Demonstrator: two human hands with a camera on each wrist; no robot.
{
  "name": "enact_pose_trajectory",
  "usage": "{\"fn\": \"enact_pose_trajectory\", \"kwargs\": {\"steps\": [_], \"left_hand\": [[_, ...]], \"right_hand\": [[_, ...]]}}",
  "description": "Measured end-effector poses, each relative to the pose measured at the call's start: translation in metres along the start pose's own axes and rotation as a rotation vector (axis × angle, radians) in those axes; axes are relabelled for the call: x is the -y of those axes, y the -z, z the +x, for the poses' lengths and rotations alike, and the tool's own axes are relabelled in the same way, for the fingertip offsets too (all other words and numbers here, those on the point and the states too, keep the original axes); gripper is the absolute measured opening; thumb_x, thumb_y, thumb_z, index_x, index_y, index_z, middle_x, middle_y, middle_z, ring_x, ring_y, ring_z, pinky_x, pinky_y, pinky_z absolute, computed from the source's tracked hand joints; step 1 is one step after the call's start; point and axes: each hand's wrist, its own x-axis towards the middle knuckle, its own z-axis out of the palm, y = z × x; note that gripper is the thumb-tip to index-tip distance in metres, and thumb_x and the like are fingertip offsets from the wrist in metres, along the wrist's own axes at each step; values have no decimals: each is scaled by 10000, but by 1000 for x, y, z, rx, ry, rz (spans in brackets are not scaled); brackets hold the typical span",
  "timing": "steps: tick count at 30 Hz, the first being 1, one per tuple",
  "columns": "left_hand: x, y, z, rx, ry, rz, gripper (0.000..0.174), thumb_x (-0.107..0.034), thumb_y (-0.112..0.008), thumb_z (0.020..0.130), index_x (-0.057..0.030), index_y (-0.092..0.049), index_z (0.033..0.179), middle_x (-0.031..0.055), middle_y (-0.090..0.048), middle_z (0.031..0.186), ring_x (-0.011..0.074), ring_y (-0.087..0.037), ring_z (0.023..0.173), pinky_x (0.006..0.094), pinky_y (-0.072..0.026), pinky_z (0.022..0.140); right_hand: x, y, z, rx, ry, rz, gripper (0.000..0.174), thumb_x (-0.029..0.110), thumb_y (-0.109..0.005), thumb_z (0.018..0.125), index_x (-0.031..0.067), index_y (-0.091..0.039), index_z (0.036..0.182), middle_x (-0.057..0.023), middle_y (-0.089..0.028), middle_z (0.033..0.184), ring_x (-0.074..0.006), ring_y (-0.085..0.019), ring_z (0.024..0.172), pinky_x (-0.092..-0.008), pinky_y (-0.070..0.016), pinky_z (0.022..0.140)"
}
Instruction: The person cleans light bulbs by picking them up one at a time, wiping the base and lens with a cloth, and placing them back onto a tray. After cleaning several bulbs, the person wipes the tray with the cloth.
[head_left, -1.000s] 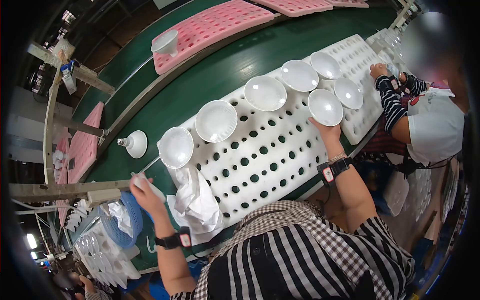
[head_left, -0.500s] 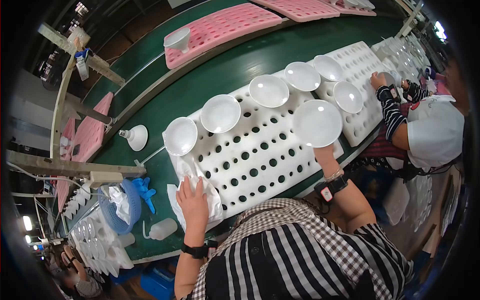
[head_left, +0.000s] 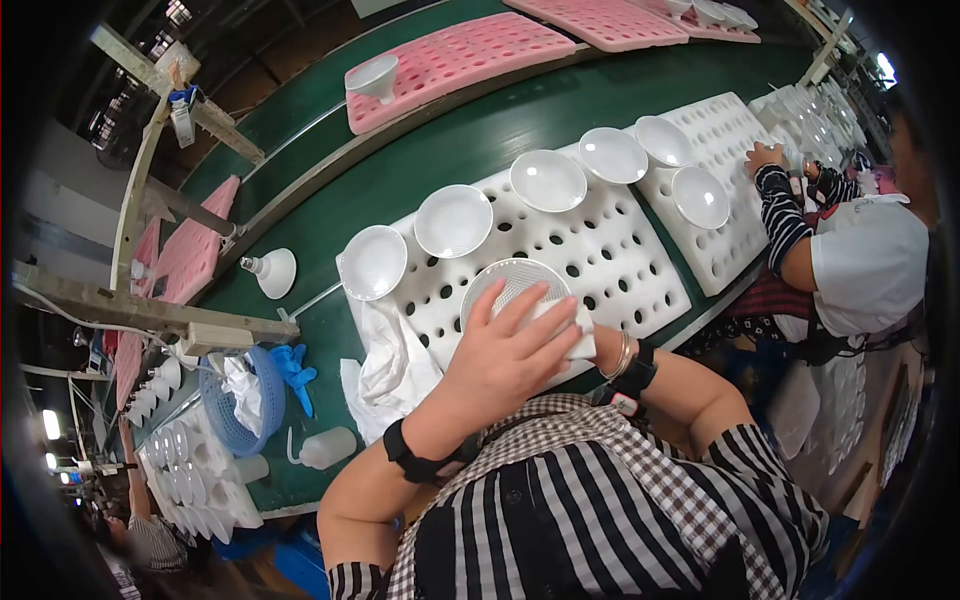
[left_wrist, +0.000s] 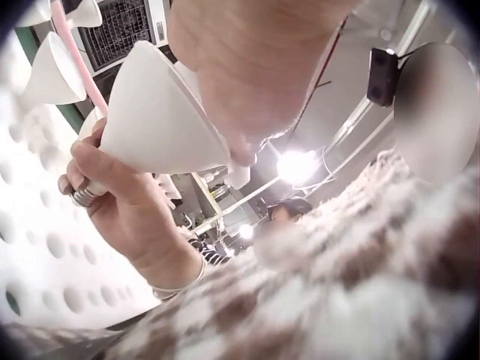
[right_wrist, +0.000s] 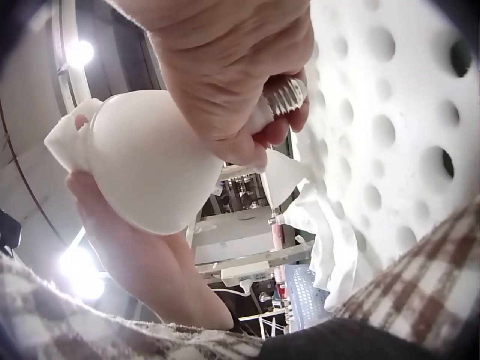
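My right hand (right_wrist: 232, 82) grips a white reflector bulb (head_left: 508, 283) by its neck, fingers curled beside the metal screw base (right_wrist: 287, 96). The bulb is tilted over the near part of a white foam tray (head_left: 640, 270), its ribbed face turned toward my left hand (head_left: 497, 365). That left hand holds a white pad (head_left: 578, 335) against the face, fingers spread across it. In the right wrist view the pad laps over the bulb's rim. Several more bulbs (head_left: 548, 181) stand face up in the tray's far row. A crumpled white cloth (head_left: 390, 365) lies on its left end.
A bulb (head_left: 272, 273) lies on the green table to the left. Near it are a blue basket (head_left: 270, 395), a blue glove (head_left: 295, 375) and a squeeze bottle (head_left: 328, 448). Pink foam trays (head_left: 450, 70) lie across the back. Another person (head_left: 860, 250) works at the right.
My right hand has brought the bulb from the tray's right side in toward my body and tilted it. The left hand has moved from the crumpled cloth to the bulb's face.
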Motion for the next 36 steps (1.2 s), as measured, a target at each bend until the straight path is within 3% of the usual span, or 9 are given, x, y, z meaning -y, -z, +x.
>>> {"fn": "enact_pose_trajectory", "kwargs": {"steps": [3,6,14,20,22,23,26,34,36], "left_hand": [[20,-8,8,-103,228,28,334,-176,-668,816,-115,-641,1143,76,-587,1261,294,-528,1152,478,-384,969],[42,-16,-10,-210,459,-34,365,-165,-673,811,-87,-628,1164,97,-588,1264,295,-531,1135,470,-395,930],[1,-9,-20,-94,84,10,454,-146,-714,703,-88,-638,1147,103,-567,1299,353,-503,1166,471,-401,900],[46,-17,-17,-308,513,-182,404,-136,-657,833,-75,-609,1229,115,-557,1312,318,-511,1173,392,-409,965],[45,-26,-24,-343,587,-292,392,-135,-643,858,-61,-602,1241,128,-556,1312,320,-522,1170,372,-413,976],[46,-31,-29,-344,669,-500,376,-131,-639,867,-50,-604,1233,138,-551,1317,309,-531,1170,367,-414,982],[38,-28,-28,-314,709,-648,359,-109,-637,868,-27,-609,1216,150,-555,1308,289,-548,1166,359,-414,994],[38,-25,-35,-461,687,-327,410,-72,-609,875,-13,-522,1271,157,-602,1212,280,-582,1121,349,-456,952],[37,-20,-41,-518,1015,-1054,422,-100,-554,925,-1,-433,1316,178,-575,1223,279,-620,1053,353,-495,887]], "right_hand": [[-9,3,6,-97,537,-1038,346,191,-702,828,81,-616,1145,-104,-657,1137,-216,-638,1038,-333,-504,881],[13,-10,4,-203,524,-1194,278,183,-706,796,66,-656,1043,-122,-693,977,-276,-669,887,-350,-529,773],[14,-4,6,-213,479,-886,259,169,-707,768,72,-663,1004,-132,-695,904,-296,-665,821,-360,-522,686],[29,-22,6,-227,408,-1305,293,177,-731,745,60,-633,995,-137,-689,946,-295,-665,837,-343,-521,708],[37,-28,5,-3,363,-1233,370,185,-774,711,55,-624,1023,-112,-699,891,-267,-673,779,-341,-517,687],[48,-29,-8,115,-43,-794,418,184,-799,687,37,-611,1030,-69,-690,806,-211,-654,689,-329,-509,640],[39,-8,-5,383,-319,-687,420,179,-798,688,17,-603,1022,-34,-672,780,-167,-624,654,-310,-499,609],[38,-25,-6,-157,190,-1185,614,95,-771,631,19,-508,1180,-123,-670,954,-267,-666,862,-345,-523,765],[39,-18,-4,-106,254,-1151,688,110,-779,621,34,-469,1231,-146,-654,1059,-298,-643,995,-370,-505,856]]}}
